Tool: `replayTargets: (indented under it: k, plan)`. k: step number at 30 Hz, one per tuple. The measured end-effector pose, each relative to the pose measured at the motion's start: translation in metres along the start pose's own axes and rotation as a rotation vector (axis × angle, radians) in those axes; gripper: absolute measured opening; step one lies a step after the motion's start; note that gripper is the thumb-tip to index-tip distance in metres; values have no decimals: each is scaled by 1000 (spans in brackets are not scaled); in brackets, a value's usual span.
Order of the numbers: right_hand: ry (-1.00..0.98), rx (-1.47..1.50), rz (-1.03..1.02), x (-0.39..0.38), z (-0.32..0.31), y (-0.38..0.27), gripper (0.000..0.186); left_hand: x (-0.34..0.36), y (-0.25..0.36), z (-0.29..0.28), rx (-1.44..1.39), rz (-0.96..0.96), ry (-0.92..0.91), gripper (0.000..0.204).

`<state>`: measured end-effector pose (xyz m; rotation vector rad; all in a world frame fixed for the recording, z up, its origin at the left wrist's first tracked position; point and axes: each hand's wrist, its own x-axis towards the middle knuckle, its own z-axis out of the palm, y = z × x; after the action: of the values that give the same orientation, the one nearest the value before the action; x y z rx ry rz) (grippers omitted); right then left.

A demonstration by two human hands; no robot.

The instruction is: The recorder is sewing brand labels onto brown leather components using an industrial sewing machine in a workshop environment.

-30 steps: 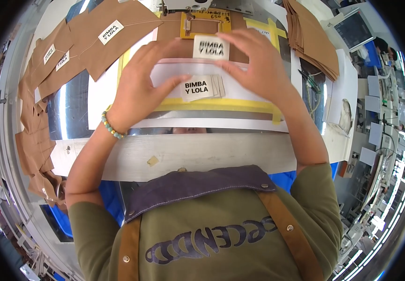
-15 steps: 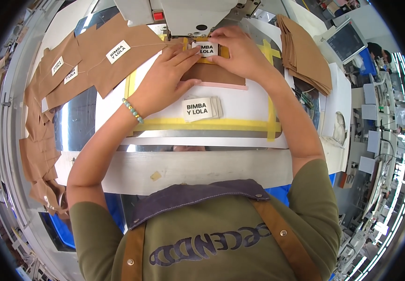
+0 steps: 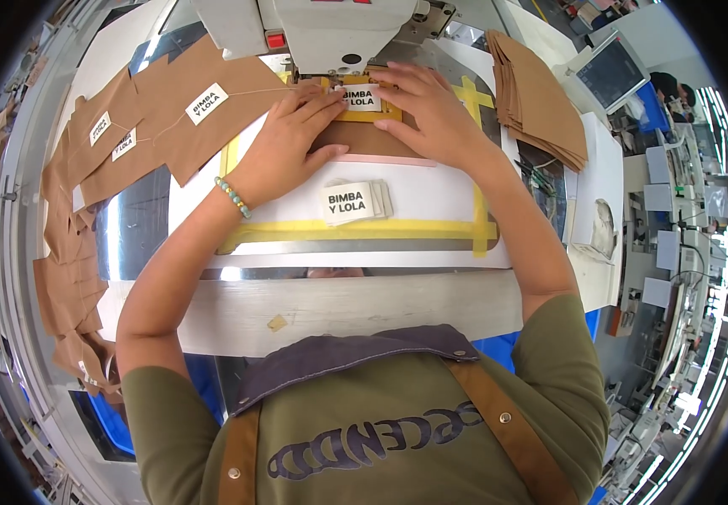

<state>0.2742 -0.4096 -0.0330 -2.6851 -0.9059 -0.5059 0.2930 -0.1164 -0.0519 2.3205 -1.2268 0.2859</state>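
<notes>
A white printed label [image 3: 360, 98] lies inside a yellow frame [image 3: 391, 113] under the head of a sewing machine [image 3: 330, 38]. Beneath the frame is a brown panel [image 3: 368, 140] with a pink strip along its near edge. My left hand [image 3: 292, 139] lies flat at the left of the frame, fingertips by the label's left edge and thumb out over the panel. On the other side my right hand [image 3: 427, 118] is spread, fingers at the label's upper right and thumb at the frame's lower right. A small stack of similar labels [image 3: 349, 203] sits on the white sheet nearer me.
Brown panels with labels, joined by thread [image 3: 166, 124], spread over the left side and hang down. A pile of plain brown panels [image 3: 541, 105] is at the right. Yellow tape [image 3: 364, 231] edges the white sheet. A screen [image 3: 612, 69] stands beyond, at far right.
My left fingertips have drawn back leftward off the label to its edge. My right thumb has come down away from the label, and more of the yellow frame shows.
</notes>
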Motion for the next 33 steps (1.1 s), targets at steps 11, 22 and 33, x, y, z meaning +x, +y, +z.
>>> replayTargets:
  k: [11,22,33]
  plan:
    - [-160,-1,12,-1,-7,-9,37,2,-14,-5,20,56,-13,55]
    - [-32,116,-142,2,31,-3,46,-4,-21,-18,59,-63,-29,55]
    - [-33,106,-71,4,35,-9,53,-6,-20,-19,137,-1,-62,57]
